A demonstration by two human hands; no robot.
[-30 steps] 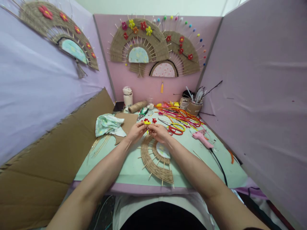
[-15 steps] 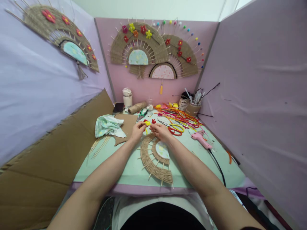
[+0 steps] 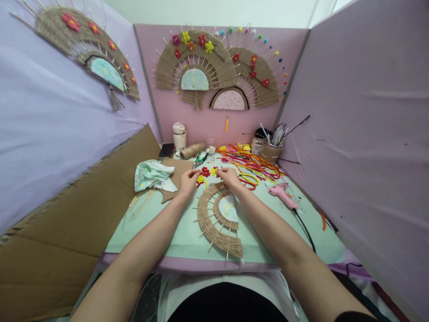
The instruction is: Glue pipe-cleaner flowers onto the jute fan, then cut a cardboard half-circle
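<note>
My left hand (image 3: 189, 180) pinches the edge of a red pipe-cleaner flower (image 3: 205, 171). My right hand (image 3: 229, 177) has thumb and forefinger together on a small yellow pipe-cleaner flower (image 3: 213, 171), just right of the red one. Below my left fingertips lies another yellow flower (image 3: 200, 179), with bits of red and yellow stem beside it. Nearer to me, a half-round fan of woven twine (image 3: 211, 223) on thin sticks rests on the table, its patterned cloth centre (image 3: 228, 208) facing up. My right wrist hangs over the fan's upper end.
Scissors (image 3: 250, 180) lie right of my right hand, partly hidden. Beyond are loose pipe cleaners (image 3: 258, 163). A pink glue gun (image 3: 283, 197) with a black cord is at right. Crumpled cloth (image 3: 152, 174), cardboard (image 3: 181, 170), a twine roll (image 3: 192, 150) and a bottle (image 3: 179, 136) stand leftward.
My hands have moved apart. The yellow flower formerly at my left fingers now seems to be at my right fingers, and a red one shows at my left. The view has shifted slightly.
</note>
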